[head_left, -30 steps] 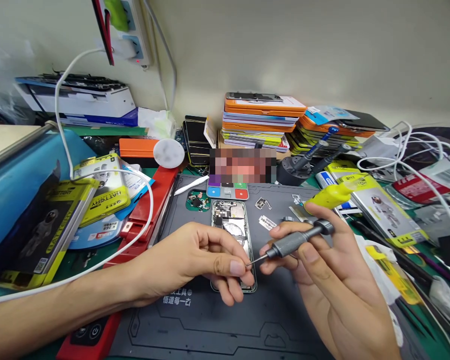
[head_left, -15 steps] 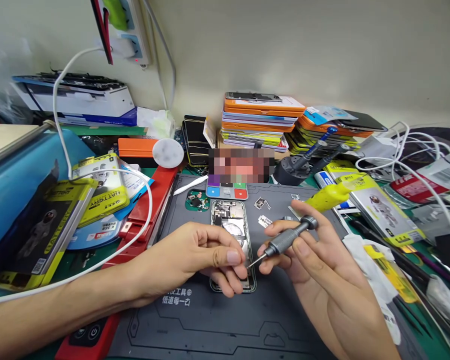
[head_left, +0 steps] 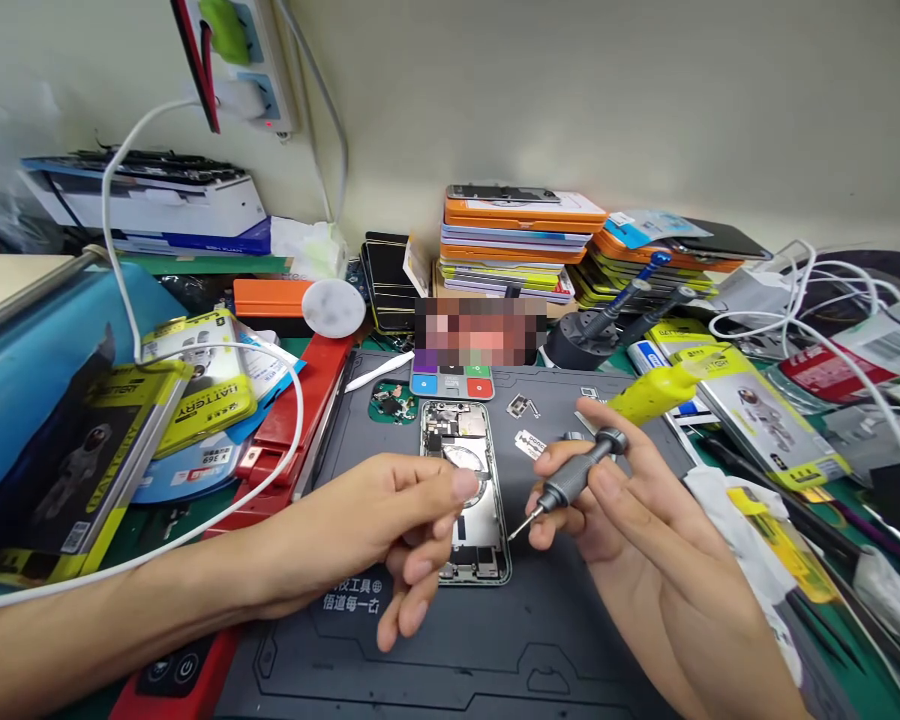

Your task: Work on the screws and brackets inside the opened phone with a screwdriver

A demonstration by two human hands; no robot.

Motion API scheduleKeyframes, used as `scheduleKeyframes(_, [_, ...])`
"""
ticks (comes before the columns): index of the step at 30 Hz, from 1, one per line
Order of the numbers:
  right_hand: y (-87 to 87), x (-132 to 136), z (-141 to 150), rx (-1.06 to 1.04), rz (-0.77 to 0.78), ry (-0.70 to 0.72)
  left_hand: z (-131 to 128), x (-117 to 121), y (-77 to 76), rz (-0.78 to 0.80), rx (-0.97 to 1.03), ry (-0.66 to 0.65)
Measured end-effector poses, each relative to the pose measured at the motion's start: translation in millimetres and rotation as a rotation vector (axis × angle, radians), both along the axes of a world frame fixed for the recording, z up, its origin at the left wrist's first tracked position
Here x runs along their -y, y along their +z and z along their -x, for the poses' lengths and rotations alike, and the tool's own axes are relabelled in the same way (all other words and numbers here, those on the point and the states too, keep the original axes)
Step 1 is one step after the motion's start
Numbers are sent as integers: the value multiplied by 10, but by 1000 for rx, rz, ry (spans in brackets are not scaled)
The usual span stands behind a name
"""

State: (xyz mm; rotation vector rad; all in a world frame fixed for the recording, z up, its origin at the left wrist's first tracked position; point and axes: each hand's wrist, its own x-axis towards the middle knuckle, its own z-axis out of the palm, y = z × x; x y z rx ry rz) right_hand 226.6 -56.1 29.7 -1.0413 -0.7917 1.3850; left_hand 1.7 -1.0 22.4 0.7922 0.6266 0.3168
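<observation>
My right hand point(head_left: 645, 530) holds a dark grey precision screwdriver point(head_left: 581, 468), its thin silver tip pointing down and left beside the phone's edge. Over the left side of an opened phone point(head_left: 486, 525) is my left hand point(head_left: 401, 510), its thumb and forefinger pinched and the other fingers loosely curled. Whatever is in that pinch, if anything, is too small to make out. Inside the phone I see metal plates, a round coil and small parts; my left hand hides some of its left side. The phone lies face up on a dark grey work mat point(head_left: 420, 665).
A razor blade point(head_left: 530, 443) and small metal parts point(head_left: 523, 406) lie right of the phone. A green round board point(head_left: 393, 402) and white spudger point(head_left: 379, 371) are behind it. Battery boxes point(head_left: 769, 410), a yellow bottle point(head_left: 656, 392) and a screwdriver holder point(head_left: 581, 342) stand around.
My left hand has drawn slightly left, away from the screwdriver tip, and its lower fingers have loosened downward. More of the phone's lower inside shows. My right hand has barely moved.
</observation>
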Motion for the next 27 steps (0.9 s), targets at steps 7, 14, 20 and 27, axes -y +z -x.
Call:
scheduleKeyframes(7, [-22,-29,8,29,46,-17,-8,-24,-11,-38,-39,59])
scheduleKeyframes(14, [-45,-21,18,62,43,16,-29,-5,13,-107,-71,92])
scheduleKeyframes(20, [-84,-26,19,61,34,46,-24,7,-5,-102,-61,68])
scheduleKeyframes(27, [-75,-16,16,56,28,70,-31,-13,-16,-119,-63,60])
